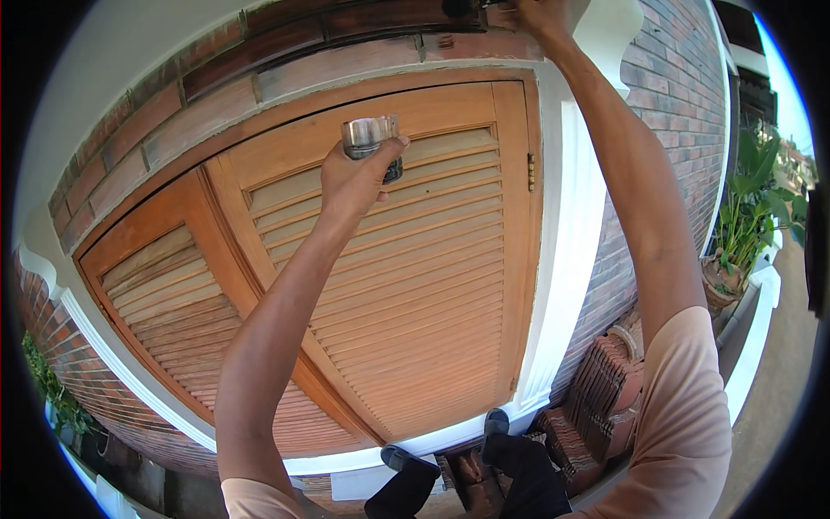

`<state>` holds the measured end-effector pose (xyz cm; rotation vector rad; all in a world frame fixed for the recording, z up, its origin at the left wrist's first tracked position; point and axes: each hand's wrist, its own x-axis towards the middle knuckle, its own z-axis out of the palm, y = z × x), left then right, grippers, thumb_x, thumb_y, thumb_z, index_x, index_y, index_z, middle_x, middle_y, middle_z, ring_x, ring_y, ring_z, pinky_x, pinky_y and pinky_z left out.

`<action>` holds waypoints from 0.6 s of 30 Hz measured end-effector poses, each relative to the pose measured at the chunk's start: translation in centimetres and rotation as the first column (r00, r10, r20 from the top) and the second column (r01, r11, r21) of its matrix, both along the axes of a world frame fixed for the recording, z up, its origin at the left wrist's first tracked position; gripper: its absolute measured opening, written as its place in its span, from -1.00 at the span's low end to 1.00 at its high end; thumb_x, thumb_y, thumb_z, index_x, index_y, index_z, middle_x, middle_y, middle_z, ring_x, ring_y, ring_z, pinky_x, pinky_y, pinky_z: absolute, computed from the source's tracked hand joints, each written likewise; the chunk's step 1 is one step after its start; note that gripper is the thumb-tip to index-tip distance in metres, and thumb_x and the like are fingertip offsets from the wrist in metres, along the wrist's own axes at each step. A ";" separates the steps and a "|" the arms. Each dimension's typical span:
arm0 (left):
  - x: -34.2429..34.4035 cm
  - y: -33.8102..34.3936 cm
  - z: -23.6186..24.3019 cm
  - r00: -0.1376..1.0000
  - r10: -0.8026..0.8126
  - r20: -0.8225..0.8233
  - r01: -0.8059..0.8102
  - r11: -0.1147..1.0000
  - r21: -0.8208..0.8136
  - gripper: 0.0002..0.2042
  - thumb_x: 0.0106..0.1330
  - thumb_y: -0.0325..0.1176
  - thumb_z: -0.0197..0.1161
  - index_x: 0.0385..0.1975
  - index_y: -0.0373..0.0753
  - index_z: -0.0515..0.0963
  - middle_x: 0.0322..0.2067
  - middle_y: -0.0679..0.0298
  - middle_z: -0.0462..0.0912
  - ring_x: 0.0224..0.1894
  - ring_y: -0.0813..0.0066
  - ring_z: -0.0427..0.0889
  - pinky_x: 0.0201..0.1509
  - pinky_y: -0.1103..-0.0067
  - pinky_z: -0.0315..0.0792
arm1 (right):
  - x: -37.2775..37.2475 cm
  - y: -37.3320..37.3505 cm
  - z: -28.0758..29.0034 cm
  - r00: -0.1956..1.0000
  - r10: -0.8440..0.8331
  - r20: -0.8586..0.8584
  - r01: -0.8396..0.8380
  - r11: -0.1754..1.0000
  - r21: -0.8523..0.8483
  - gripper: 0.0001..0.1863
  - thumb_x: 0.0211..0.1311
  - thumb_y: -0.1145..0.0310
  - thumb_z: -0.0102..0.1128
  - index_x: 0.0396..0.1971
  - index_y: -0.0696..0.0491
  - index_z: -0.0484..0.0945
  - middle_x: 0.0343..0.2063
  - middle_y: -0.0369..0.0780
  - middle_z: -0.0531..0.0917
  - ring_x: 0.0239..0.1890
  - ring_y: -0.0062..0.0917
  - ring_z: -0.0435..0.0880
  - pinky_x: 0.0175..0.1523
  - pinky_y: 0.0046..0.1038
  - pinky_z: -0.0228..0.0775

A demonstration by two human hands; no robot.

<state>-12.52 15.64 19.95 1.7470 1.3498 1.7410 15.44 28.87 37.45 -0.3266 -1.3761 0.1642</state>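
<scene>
My left hand [350, 186] is raised in front of the louvred wooden shutter, fingers wrapped round a clear cup [370, 130]. Something dark lies in the lower part of the cup. Up at the top edge, my right hand [540, 17] is closed on a dark-tipped tool [460, 7], partly cut off by the picture's edge, so its exact kind does not show. The tool's tip is at the brick band [372, 22] above the shutter frame. Some bricks there look dark and glossy; the lower row [346, 65] looks paler.
Two louvred wooden panels [415, 285] fill the middle, framed by white moulding [571, 225]. Stacked clay tiles [596, 398] stand low on the right, close to my feet [494, 424]. A potted plant [748, 199] stands by the white ledge [752, 337] at far right.
</scene>
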 end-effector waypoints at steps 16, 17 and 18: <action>1.9 1.1 -0.1 1.000 0.006 0.004 -0.006 1.000 0.014 -0.46 0.11 0.12 0.48 -0.09 -0.19 0.61 -0.34 0.33 0.67 -0.33 0.60 0.67 -0.36 0.61 0.55 | 1.9 -0.9 -4.8 0.842 -0.509 -0.177 0.539 0.781 0.317 -0.81 0.24 0.36 0.27 -0.23 0.13 0.74 -0.36 0.02 0.77 -0.26 -0.19 0.81 -0.15 -0.24 0.60; 2.1 1.1 -0.1 1.000 0.005 0.001 -0.005 1.000 0.011 -0.46 0.11 0.12 0.48 -0.09 -0.19 0.61 -0.34 0.33 0.67 -0.33 0.60 0.67 -0.36 0.61 0.55 | 1.9 -0.9 -4.8 0.841 -0.511 -0.178 0.541 0.781 0.313 -0.81 0.24 0.36 0.27 -0.23 0.13 0.74 -0.36 0.02 0.77 -0.26 -0.19 0.81 -0.15 -0.24 0.60; 2.4 1.2 -0.1 1.000 0.008 -0.007 -0.008 1.000 0.003 -0.45 0.11 0.12 0.48 -0.09 -0.19 0.60 -0.34 0.32 0.67 -0.33 0.60 0.67 -0.36 0.61 0.55 | 1.8 -0.9 -4.6 0.844 -0.506 -0.178 0.536 0.778 0.328 -0.81 0.24 0.37 0.27 -0.24 0.13 0.74 -0.37 0.01 0.77 -0.25 -0.20 0.82 -0.15 -0.25 0.60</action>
